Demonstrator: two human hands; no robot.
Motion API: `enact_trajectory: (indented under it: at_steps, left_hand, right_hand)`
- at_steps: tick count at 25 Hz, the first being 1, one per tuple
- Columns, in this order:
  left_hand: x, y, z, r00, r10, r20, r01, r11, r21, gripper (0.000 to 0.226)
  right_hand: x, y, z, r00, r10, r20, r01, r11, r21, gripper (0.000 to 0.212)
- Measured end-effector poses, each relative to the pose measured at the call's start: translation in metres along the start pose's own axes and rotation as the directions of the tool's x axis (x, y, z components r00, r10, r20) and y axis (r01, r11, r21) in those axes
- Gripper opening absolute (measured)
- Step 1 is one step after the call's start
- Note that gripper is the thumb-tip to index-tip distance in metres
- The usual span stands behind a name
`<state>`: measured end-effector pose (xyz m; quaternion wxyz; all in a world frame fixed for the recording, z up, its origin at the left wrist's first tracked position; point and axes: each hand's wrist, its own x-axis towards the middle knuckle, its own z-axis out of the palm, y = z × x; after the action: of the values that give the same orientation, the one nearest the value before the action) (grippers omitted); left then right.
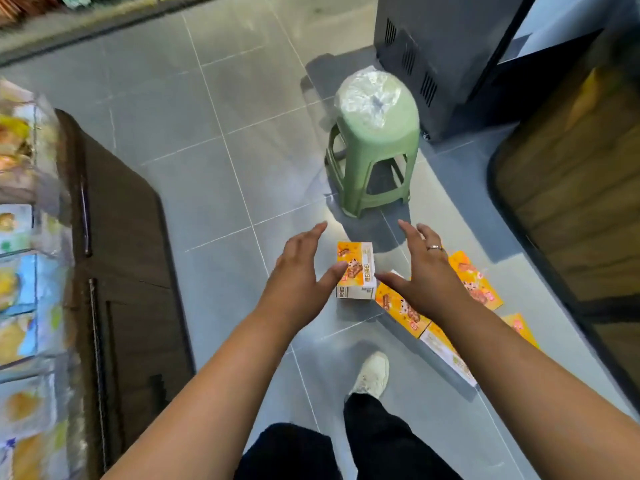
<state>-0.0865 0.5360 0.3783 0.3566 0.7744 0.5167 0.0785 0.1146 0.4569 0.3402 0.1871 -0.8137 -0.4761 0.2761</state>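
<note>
Legs in dark trousers and one pale shoe (372,375) stand on the grey tiled floor (214,188) of a shop aisle as a person bends forward, both bare arms stretched down and ahead. The left hand (298,268) and the right hand (420,271), which wears a ring, are spread wide with fingers straight and thumbs turned inward. Neither holds anything; they seem set to close on a package from both sides. Between them, an assembled orange box (356,268) stands upright on the floor. Its left edge sits at the left thumb tip and its right edge just past the right thumb, though whether either thumb touches it cannot be told. Flattened orange cartons (398,308) lie spread on the tiles under and beyond the right wrist, probably stock waiting to be folded up. Farther on stands a green plastic stool (374,140), its seat covered in clear wrap (369,95), beside a dark vented cabinet (433,46). Shelves of packaged goods (20,271) line the left.
</note>
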Motion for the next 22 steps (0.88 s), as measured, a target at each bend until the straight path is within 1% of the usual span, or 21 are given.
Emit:
enact_trajectory:
  at_steps: [3, 10, 13, 15, 18, 22]
  left_hand:
    - [0.058, -0.035, 0.033, 0.999, -0.050, -0.008, 0.050, 0.999, -0.011, 0.067]
    - [0.152, -0.130, 0.128, 0.997, -0.073, 0.016, 0.073, 0.997, 0.033, 0.069]
    - [0.181, -0.176, 0.183, 0.996, -0.084, 0.036, 0.081, 0.995, 0.058, 0.072]
    - [0.198, -0.208, 0.224, 0.994, -0.094, 0.056, 0.090, 0.994, 0.069, 0.074]
    - [0.217, -0.251, 0.279, 0.989, -0.108, 0.097, 0.099, 0.991, 0.093, 0.077]
    - [0.233, -0.312, 0.349, 0.988, -0.111, 0.108, 0.101, 0.990, 0.094, 0.079]
  right_hand:
    - [0.055, 0.023, 0.041, 0.998, 0.050, -0.031, -0.049, 0.999, 0.002, 0.094]
    - [0.135, 0.101, 0.159, 0.983, 0.157, -0.097, -0.159, 0.987, -0.012, 0.089]
    - [0.160, 0.142, 0.221, 0.975, 0.209, -0.069, -0.214, 0.975, -0.060, 0.090]
    - [0.175, 0.171, 0.264, 0.971, 0.237, -0.042, -0.239, 0.969, -0.057, 0.090]
    - [0.193, 0.210, 0.318, 0.963, 0.271, -0.003, -0.270, 0.959, -0.087, 0.089]
    - [0.216, 0.257, 0.386, 0.948, 0.318, 0.037, -0.311, 0.943, -0.119, 0.086]
